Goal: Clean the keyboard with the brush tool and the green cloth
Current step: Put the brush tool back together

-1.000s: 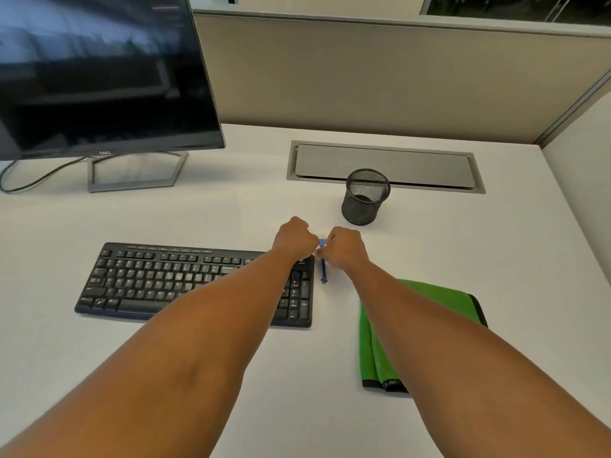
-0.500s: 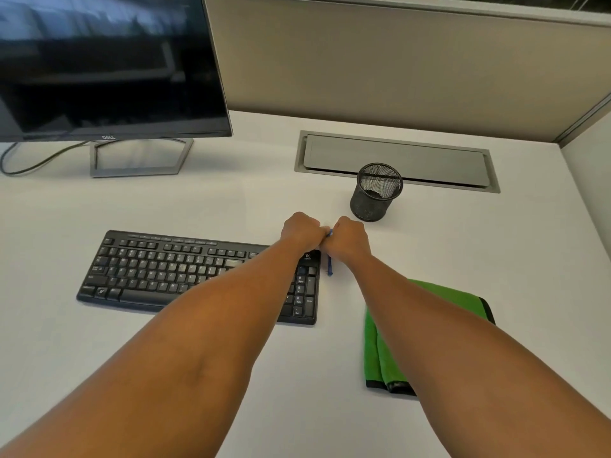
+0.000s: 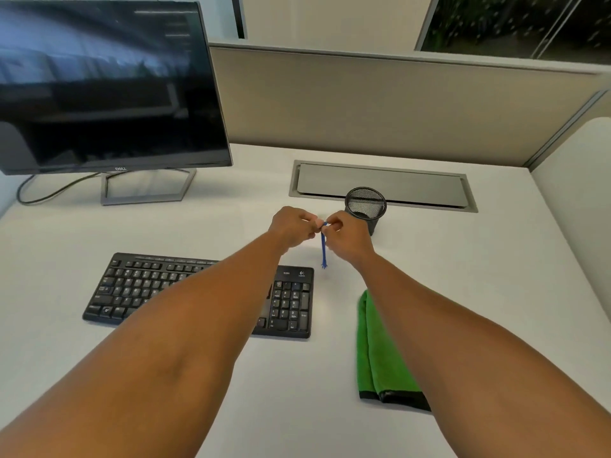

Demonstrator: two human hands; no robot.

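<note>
A: Head view: where's the brush tool (image 3: 323, 248)?

B: Above the surface (image 3: 231, 385), just right of the keyboard (image 3: 139, 289). Left hand (image 3: 292, 226) and right hand (image 3: 345, 236) both pinch its top end. Thin, light, probably flexible; take it high.

A: The green cloth (image 3: 373, 355)?

B: Soft, folded, near right, untouched. A mesh cup (image 3: 365, 206) and a monitor (image 3: 105, 87) stand farther back.

White desk (image 3: 231, 233), keyboard (image 3: 139, 285), green cloth (image 3: 373, 352), seemingly folded
</note>
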